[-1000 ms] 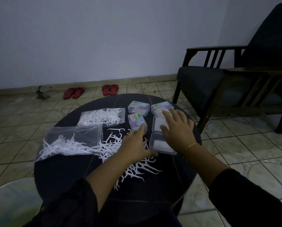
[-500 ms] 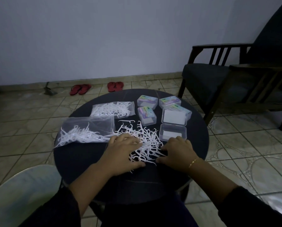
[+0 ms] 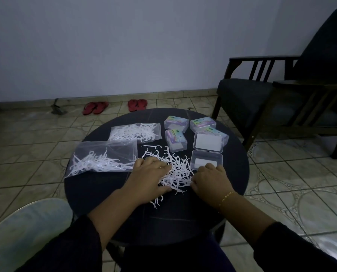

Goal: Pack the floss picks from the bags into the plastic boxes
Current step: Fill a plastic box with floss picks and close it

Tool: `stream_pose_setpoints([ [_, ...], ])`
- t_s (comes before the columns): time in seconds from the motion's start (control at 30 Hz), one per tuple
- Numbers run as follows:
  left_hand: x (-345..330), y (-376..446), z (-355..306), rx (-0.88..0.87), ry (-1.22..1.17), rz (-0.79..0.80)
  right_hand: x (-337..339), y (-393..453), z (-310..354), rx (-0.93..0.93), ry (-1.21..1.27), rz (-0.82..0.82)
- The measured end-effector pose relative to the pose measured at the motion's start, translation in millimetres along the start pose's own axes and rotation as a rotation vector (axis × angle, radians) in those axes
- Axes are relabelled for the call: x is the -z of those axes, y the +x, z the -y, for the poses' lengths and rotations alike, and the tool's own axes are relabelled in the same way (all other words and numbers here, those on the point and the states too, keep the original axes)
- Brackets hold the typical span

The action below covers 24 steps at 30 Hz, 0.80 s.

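White plastic floss picks (image 3: 173,169) are heaped loose in the middle of the round dark table (image 3: 97,193), and I've got both hands down on the heap. My left hand (image 3: 148,178) lies flat over its left side with the fingers spread and relaxed, not gripping anything. My right hand (image 3: 210,178) sits at the right edge with the fingers bent down into the picks, but I honestly can't tell if they're pinching any. Just past that hand there's an open clear box (image 3: 206,157) with its lid (image 3: 208,141) flipped back. Three closed boxes (image 3: 176,122) sit behind it. Two bags (image 3: 105,157) of picks lie on the left.
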<state>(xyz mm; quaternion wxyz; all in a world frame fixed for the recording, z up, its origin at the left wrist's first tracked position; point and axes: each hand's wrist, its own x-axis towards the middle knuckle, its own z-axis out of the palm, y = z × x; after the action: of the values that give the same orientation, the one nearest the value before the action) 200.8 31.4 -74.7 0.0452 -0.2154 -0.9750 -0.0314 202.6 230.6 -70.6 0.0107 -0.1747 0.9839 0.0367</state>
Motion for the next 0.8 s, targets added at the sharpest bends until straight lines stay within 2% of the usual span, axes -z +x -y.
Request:
stream_pose_setpoints([
  [0.2,2.0,8.9,-3.9,-0.069,0.036,0.025,4.1,2.2,-2.3,0.014,-0.049,0.011],
  [0.33,-1.7,10.8,-2.7,-0.053,0.055,0.024,4.3,3.7,-4.8,0.012,-0.073,0.064],
  [0.5,-2.5,13.0,-0.6,-0.052,0.065,-0.02,9.1,4.8,-12.7,-0.016,-0.015,0.072],
  [0.67,-2.6,19.1,1.8,-0.063,0.016,-0.092,30.8,11.5,-28.9,-0.037,-0.062,0.162],
  [0.8,-1.7,24.5,2.3,-0.058,0.051,-0.071,45.3,21.5,-44.5,-0.079,-0.065,0.185],
])
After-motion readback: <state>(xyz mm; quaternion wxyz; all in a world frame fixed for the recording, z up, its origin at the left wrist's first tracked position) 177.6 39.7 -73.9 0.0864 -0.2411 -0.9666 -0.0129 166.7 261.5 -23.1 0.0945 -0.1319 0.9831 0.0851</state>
